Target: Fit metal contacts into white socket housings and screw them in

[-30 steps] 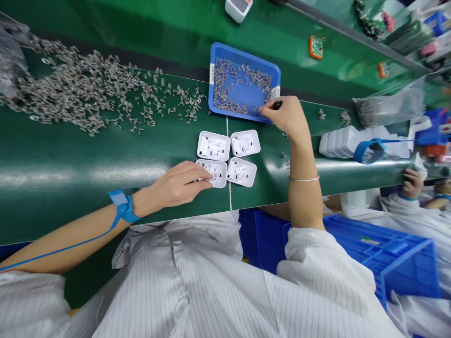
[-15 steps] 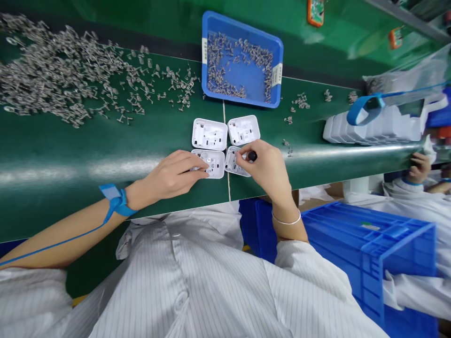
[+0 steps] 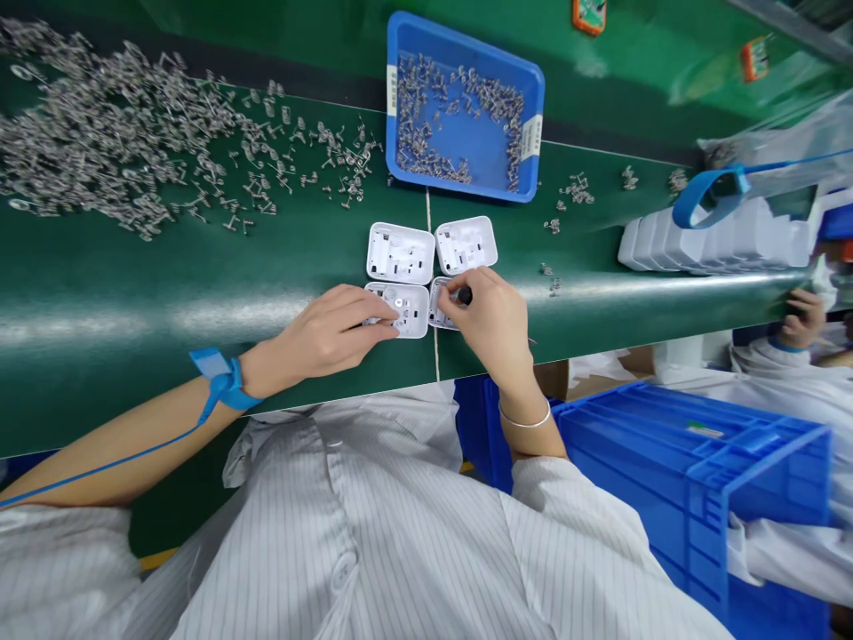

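Four-cornered white plastic housings with small fittings inside lie in two rows on the green bench: a back left housing, a back right housing, a front left housing and a front right housing. My left hand has its bent fingers and thumb over the front left housing, holding it at its left part. Above the front right housing, my right hand is closed around a tool with a round black end. My fingers hide most of that tool and part of the housing.
A heap of metal springs spreads over the bench at left. Behind the housings stands a blue tray of springs. Several loose springs, stacked white covers and a blue wrist strap lie right. A co-worker's hand shows far right.
My right hand has moved slightly left and turned, with the black-ended tool still in it. My left hand stays at the front left housing. The whole view has shifted a little.
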Available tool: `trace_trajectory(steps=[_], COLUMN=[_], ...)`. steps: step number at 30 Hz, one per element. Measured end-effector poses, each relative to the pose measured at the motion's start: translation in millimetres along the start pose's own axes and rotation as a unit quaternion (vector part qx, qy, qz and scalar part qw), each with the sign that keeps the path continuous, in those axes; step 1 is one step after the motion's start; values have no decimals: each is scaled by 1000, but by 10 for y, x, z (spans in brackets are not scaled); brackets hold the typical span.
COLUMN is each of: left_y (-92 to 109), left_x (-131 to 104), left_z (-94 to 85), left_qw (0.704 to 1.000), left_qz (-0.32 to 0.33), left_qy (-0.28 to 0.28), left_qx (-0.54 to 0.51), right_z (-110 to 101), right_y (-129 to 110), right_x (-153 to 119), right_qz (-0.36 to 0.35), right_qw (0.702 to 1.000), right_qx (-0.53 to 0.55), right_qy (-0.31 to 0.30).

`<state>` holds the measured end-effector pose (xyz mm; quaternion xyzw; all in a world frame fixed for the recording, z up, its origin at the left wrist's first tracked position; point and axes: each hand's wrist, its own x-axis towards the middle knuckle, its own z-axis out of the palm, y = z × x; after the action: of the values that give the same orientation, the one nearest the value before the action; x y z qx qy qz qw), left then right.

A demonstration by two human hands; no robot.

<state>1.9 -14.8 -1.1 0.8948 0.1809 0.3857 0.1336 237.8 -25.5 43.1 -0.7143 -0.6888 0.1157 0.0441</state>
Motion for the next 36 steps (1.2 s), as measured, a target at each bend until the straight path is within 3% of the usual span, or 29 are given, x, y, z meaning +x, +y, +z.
trace_trajectory(steps=[9,13,17,24,31,36], left_y=[-13,50,192,321,302,280], left_x=[10,57,101,125,133,123], left_z=[-9,4,128,402,386,397], left_qw=[1000,998,993,972,972,973], left_qz=[7,52,81,51,26,29], left_qy=[5,3,-42,-164,-181,-175], left_qx=[7,33,76,161,145,149], right_z=[-51,-53,-39,32,70,66], right_y=[-18,3,47,63,91,120], right_x=[-112,-153,-160,-139,-55,-120], right_qz=[-8,0,-8,-35,-8,-34], right_qw=[997,998,1000,999,999,997], right_qx=[-77,-59,-19,34,34,60], right_qy=[-3,-6,11,16,26,35])
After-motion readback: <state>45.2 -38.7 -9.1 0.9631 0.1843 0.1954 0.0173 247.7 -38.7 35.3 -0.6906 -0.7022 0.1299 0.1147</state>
